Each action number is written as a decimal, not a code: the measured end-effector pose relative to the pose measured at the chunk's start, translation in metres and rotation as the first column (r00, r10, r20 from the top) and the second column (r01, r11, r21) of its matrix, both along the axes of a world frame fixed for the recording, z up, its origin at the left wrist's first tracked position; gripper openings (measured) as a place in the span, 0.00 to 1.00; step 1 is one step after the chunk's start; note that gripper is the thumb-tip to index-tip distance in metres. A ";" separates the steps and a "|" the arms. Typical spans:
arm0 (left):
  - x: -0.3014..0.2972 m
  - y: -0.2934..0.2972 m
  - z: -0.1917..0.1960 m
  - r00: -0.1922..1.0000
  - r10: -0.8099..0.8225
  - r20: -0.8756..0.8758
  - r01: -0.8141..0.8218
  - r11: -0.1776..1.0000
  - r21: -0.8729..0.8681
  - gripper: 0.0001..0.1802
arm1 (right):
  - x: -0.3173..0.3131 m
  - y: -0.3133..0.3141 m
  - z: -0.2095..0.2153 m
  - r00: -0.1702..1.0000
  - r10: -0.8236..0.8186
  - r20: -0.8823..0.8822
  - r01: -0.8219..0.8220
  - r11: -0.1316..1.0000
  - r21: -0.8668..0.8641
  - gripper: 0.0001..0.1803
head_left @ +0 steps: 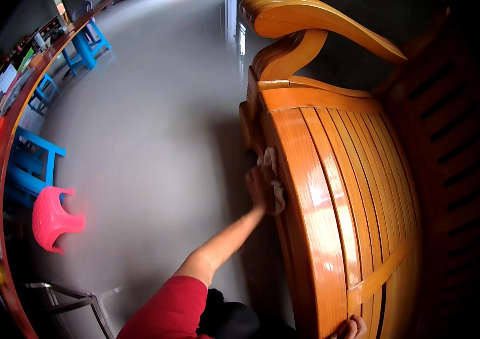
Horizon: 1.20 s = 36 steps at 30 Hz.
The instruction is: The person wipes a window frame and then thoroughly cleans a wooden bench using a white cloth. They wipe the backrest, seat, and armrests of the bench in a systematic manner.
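My left hand (258, 183), at the end of a bare forearm below a red sleeve, is closed on a whitish cloth (278, 195). It presses the cloth against the front edge of a varnished orange-brown wooden bench (308, 186), below the seat's rim. The hand is slightly blurred. At the lower edge, my right hand (354, 327) touches the slatted seat near a cross rail, its fingers bent and close together. Most of that hand is cut off, and what lies under its fingers cannot be made out.
The bench's curved armrest (313, 20) rises at the far end, with its slatted back on the right. Across the grey floor (138, 130) are a pink stool (53, 220), blue stools (34, 164), a metal frame (76, 302) and a long, cluttered table (11, 133).
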State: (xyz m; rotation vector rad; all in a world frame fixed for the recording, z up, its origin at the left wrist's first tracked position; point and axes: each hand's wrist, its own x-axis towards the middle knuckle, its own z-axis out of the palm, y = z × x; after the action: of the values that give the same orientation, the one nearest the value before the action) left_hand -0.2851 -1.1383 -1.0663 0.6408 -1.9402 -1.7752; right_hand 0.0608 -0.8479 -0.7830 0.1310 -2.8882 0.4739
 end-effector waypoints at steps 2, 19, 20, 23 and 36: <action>-0.037 0.010 0.050 0.993 -0.024 0.113 0.074 0.881 -0.467 0.24 | 0.009 -0.001 0.001 0.994 -0.104 0.021 0.103 0.994 0.044 0.27; -0.012 0.023 0.056 0.983 0.078 -0.166 0.093 0.565 0.820 0.20 | -0.003 -0.013 -0.006 0.992 -0.123 -0.012 0.123 0.992 -0.024 0.27; 0.010 0.026 0.056 0.992 -0.066 -0.112 0.127 0.311 0.942 0.20 | -0.004 -0.012 -0.006 0.992 -0.122 -0.020 0.122 0.992 -0.022 0.27; 0.084 0.057 0.050 0.950 -0.301 -0.084 0.064 -0.076 0.995 0.23 | -0.001 -0.010 -0.005 0.995 -0.096 -0.032 0.097 0.995 0.027 0.27; 0.063 0.050 -0.037 0.902 -0.280 -0.329 0.295 -0.157 0.942 0.29 | 0.002 -0.007 -0.008 0.996 -0.083 -0.040 0.085 0.995 0.059 0.24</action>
State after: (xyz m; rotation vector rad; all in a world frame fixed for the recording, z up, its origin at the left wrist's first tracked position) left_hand -0.2224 -1.0888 -1.1037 0.5241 -0.1359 -3.4337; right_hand 0.0623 -0.8549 -0.7907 0.0276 -2.8587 0.3653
